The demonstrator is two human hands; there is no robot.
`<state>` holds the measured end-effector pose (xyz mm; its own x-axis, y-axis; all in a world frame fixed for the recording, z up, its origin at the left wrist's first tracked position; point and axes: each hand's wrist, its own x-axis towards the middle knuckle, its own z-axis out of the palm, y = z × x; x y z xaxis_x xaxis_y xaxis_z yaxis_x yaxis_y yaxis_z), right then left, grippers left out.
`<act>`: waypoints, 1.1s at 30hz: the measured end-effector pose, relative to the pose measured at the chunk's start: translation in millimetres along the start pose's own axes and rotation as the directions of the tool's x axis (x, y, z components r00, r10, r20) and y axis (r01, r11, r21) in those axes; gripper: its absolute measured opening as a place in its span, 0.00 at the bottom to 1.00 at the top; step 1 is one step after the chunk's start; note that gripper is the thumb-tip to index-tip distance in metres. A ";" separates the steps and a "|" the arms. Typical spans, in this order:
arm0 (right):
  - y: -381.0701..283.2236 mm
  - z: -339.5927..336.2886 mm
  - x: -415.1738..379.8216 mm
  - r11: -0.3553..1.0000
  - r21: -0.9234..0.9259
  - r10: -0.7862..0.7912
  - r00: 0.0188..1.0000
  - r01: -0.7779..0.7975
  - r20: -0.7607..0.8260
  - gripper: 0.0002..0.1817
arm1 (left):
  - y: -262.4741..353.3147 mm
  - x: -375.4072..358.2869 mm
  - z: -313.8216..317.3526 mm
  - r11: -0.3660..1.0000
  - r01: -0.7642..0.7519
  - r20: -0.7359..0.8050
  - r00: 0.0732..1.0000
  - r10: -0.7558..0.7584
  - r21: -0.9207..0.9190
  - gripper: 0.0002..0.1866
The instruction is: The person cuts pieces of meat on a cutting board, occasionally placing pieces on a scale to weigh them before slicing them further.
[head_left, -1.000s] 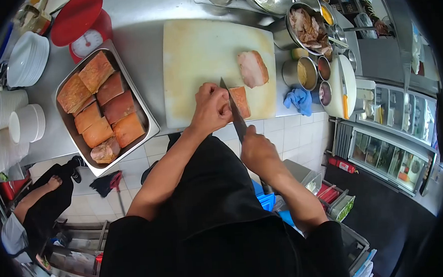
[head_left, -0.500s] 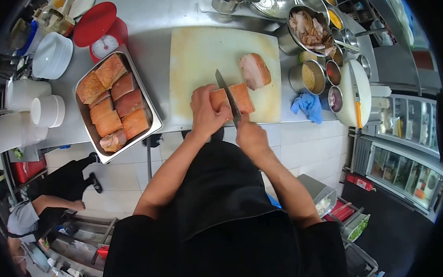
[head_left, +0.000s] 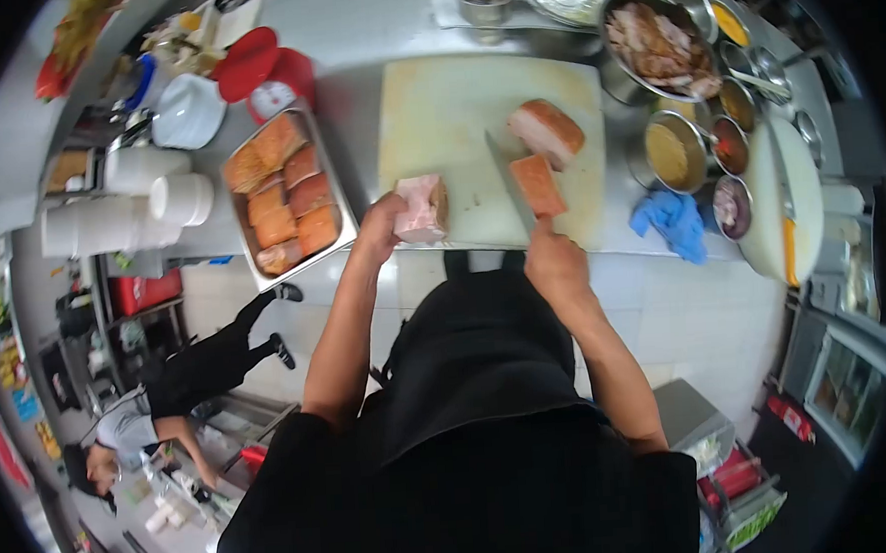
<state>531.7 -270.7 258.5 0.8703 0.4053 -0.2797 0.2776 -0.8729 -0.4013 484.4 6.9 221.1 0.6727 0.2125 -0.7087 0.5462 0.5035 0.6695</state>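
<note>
My left hand (head_left: pixel 382 228) grips a block of pork belly (head_left: pixel 422 205) at the left front of the white cutting board (head_left: pixel 444 106), its pale cut side facing up. In my right hand (head_left: pixel 557 268) is the handle of a kitchen knife (head_left: pixel 503 165), its blade pointing away from me over the board. A smaller orange-skinned pork piece (head_left: pixel 537 184) lies against the blade's right side. Behind it rests another pork chunk (head_left: pixel 548 132), showing skin and a layered cut face. Left of the board, a metal tray (head_left: pixel 307 263) holds several skin-on pork pieces.
A red scale (head_left: pixel 298 76) stands behind the tray. To the right are a pot (head_left: pixel 620 84) of cut meat, several small metal containers, a blue cloth (head_left: pixel 673 224) and a second knife with an orange handle (head_left: pixel 790 248). Another person (head_left: pixel 160 411) is at the far left.
My left hand has moved left with the pork block, away from the knife, and turned its cut side up. The smaller piece now lies apart beside the blade. The view has shifted.
</note>
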 end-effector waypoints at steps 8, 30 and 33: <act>8.8 -8.3 1.9 0.998 0.052 -0.038 0.998 0.035 0.056 0.15 | 27.9 4.4 -8.0 0.972 -0.166 0.055 0.983 0.177 -0.165 0.25; -2.7 1.9 -4.6 0.999 -0.047 -0.018 0.998 0.015 -0.064 0.10 | 10.2 3.7 -9.1 -0.073 -0.781 0.531 0.350 0.772 0.620 0.37; -23.5 -5.5 -16.6 1.000 -0.004 -0.022 0.994 0.021 -0.105 0.10 | 14.8 8.1 -11.2 0.038 -0.806 0.459 0.375 0.806 0.591 0.31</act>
<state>513.0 -258.4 277.3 0.9019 0.3934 -0.1781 0.2976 -0.8651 -0.4039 492.4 25.5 222.8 0.9212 0.1009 0.3758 -0.2262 -0.6469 0.7283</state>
